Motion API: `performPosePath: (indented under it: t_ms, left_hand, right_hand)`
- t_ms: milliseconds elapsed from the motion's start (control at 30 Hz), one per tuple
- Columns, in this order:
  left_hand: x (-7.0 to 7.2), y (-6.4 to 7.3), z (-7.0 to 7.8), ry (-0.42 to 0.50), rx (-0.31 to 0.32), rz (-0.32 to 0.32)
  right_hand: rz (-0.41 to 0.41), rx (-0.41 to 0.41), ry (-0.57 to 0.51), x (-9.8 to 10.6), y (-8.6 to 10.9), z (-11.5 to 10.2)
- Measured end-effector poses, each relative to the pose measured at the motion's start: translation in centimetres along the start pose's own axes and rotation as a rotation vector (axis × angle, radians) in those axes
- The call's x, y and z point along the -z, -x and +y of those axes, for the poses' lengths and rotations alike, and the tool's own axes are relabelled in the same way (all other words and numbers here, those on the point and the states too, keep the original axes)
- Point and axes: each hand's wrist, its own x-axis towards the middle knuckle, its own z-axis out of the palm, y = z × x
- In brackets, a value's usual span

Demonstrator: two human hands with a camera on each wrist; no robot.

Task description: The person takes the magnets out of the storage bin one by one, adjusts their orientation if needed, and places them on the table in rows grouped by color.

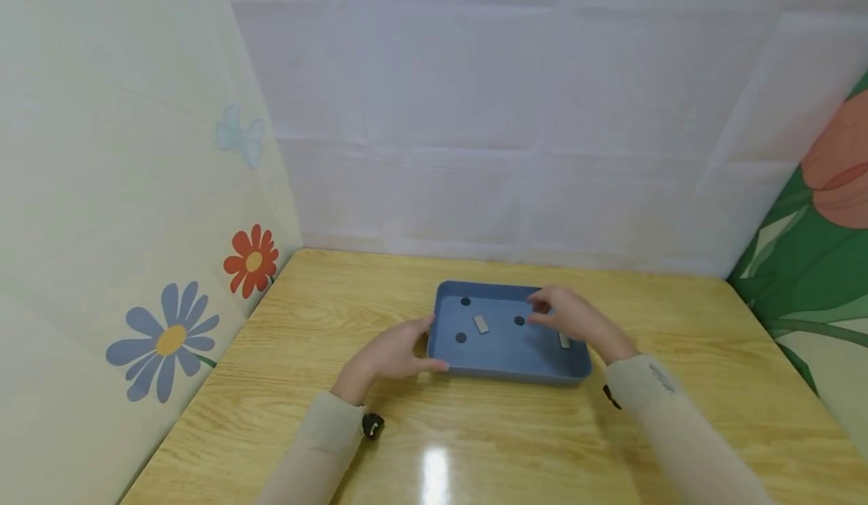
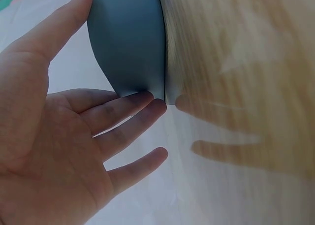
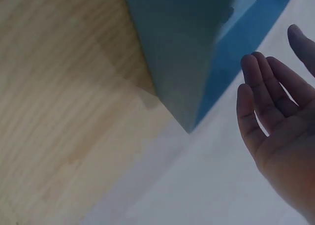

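Showing two bare hands at a shallow blue tray [image 1: 498, 374], which sits just below and right of the middle of the head view on a wood-grained surface [image 1: 502, 437]. The left hand [image 1: 396, 350] is at the tray's left end: its thumb touches the near corner, and the left wrist view shows its fingers spread and nearly straight, some tips against the tray's outer wall and the lowest one free. The right hand [image 1: 573, 313] reaches in from the lower right of the frame and hovers over the tray's right half, fingers gently bent and close together, thumb set apart, with nothing visible between them. Inside the tray lie three dark discs [image 1: 461, 337], two toward its left end and one near the right hand's fingertips. A pale rectangular piece [image 1: 481, 324] lies among them, and a second pale piece [image 1: 564, 340] is partly hidden below the right hand. Light sleeves [image 1: 328, 430] cover both forearms. A white cloth [image 1: 475, 113] fills the upper middle of the frame; a blue flower [image 1: 171, 341] and a red flower [image 1: 252, 261] decorate the panel at left, and a coral flower [image 1: 844, 166] is at the right edge.
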Motion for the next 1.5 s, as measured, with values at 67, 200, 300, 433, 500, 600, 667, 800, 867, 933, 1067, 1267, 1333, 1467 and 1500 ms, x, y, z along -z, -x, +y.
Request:
performPosePath:
  t_ms: [67,200,300,433,500,600,667,800,867,933,1067,1267,1333,1467,1500]
  left_hand:
    - [0.0,0.0,0.0,0.000,-0.001,0.002]
    - [0.0,0.0,0.1,-0.010,-0.004,-0.001]
    - [-0.1,-0.1,0.1,-0.010,-0.011,0.000]
    - [-0.2,-0.1,0.1,-0.001,-0.017,-0.001]
    - [-0.2,-0.1,0.2,0.001,-0.015,-0.004]
    - [-0.2,-0.1,0.2,0.005,-0.016,-0.003]
    - [-0.2,-0.2,0.3,0.000,-0.013,-0.004]
    - [-0.1,-0.2,0.4,-0.008,-0.011,-0.008]
    - [0.0,-0.1,0.4,-0.008,-0.012,-0.008]
    - [0.0,-0.1,0.5,-0.010,-0.001,-0.011]
    - [0.1,-0.1,0.4,-0.005,0.004,-0.005]
    - [-0.1,-0.1,0.1,-0.023,0.012,-0.002]
    - [-0.2,-0.1,0.0,-0.025,0.019,-0.001]
    - [-0.2,-0.1,-0.1,-0.018,0.021,0.002]
    - [-0.2,-0.1,-0.1,-0.017,0.019,0.003]
  right_hand:
    - [-0.007,-0.010,-0.003,-0.6,-0.3,0.2]
    - [-0.013,-0.024,-0.003,-1.7,-0.7,0.6]
    - [-0.009,-0.033,-0.011,-2.3,-0.9,0.8]
    - [0.003,-0.047,-0.018,-2.9,-1.1,1.2]
    - [0.014,-0.047,-0.017,-3.0,-1.3,1.4]
    - [0.033,-0.049,-0.013,-3.2,-1.5,1.5]
    - [0.043,-0.039,0.004,-3.3,-1.7,1.6]
    - [0.067,-0.047,0.020,-3.7,-2.1,1.7]
    - [0.076,-0.059,0.015,-3.8,-2.2,1.6]
    - [0.082,-0.078,-0.004,-4.0,-2.3,1.5]
    - [0.086,-0.104,-0.034,-4.2,-2.4,1.4]
    - [0.084,-0.101,-0.067,-4.5,-2.4,1.3]
    - [0.091,-0.095,-0.081,-4.5,-2.4,1.2]
    - [0.122,-0.064,-0.094,-4.3,-2.3,0.8]
    - [0.128,-0.057,-0.093,-4.2,-2.3,0.7]
